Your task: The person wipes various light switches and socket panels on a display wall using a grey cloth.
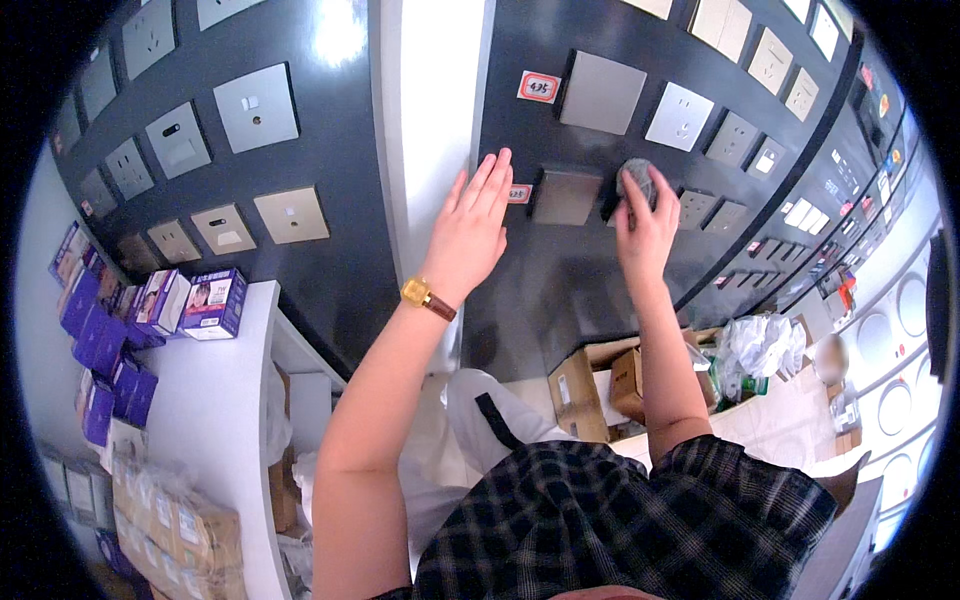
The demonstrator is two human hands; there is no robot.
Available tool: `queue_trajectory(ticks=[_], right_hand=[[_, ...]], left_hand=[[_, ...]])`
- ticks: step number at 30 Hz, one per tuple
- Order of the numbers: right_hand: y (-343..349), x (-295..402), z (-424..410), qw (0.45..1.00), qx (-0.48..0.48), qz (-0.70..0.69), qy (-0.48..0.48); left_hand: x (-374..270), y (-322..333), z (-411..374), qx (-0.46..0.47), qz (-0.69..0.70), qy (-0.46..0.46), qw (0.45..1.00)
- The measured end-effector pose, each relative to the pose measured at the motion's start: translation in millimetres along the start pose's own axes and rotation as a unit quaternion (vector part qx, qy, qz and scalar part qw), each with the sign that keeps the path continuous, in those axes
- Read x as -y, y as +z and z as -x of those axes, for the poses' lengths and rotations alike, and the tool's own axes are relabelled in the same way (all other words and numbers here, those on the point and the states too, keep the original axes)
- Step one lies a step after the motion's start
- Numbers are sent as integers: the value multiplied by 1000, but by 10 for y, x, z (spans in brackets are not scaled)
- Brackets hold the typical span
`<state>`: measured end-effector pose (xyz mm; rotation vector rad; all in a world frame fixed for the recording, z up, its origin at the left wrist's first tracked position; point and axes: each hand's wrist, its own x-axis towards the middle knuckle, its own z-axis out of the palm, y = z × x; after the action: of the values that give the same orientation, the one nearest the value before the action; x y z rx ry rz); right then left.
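My left hand [472, 232], a watch on its wrist, lies with its fingers extended over the edge of the dark display panel [525, 300], by the white upright strip [435, 150]. It partly covers a small red-bordered label [519, 194]. In my right hand [649, 217] is a grey cloth or pad [636, 180], pressed at the panel among mounted wall sockets. Just left of it is a brown-grey blank switch plate [566, 196]; a larger grey plate [603, 92] and a silver socket [679, 116] sit above. The fingers of my right hand partly hide a plate behind them.
A second dark panel of switches [330, 225] stands at the left. Purple boxes [215, 304] sit on a white shelf unit [217, 375]. Below the right panel is an open cardboard box [574, 397] with cartons, beside white plastic bags [761, 345]. Wrapped brown packages [187, 532] are at lower left.
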<state>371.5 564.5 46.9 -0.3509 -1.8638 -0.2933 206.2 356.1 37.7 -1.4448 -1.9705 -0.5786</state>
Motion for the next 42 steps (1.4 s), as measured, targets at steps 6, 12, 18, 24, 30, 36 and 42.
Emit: queue_trajectory(ticks=[6, 12, 18, 24, 30, 36, 42], right_hand=[[100, -4, 660, 996, 76, 34, 7], [-58, -13, 405, 999, -12, -39, 1], [-9, -220, 47, 999, 34, 21, -20], [14, -645, 131, 997, -12, 53, 59], [96, -606, 470, 995, -20, 21, 93], [-85, -556, 560, 995, -13, -36, 95], [-211, -348, -728, 992, -117, -12, -43]], left_hand=[[11, -22, -14, 2, 8, 20, 1000], [41, -38, 52, 18, 9, 16, 1000], [27, -60, 32, 17, -16, 21, 999], [24, -58, 44, 14, -15, 18, 1000], [34, -51, 35, 26, -8, 17, 999], [44, -63, 33, 30, -3, 14, 999], [24, -78, 54, 37, -8, 13, 999]])
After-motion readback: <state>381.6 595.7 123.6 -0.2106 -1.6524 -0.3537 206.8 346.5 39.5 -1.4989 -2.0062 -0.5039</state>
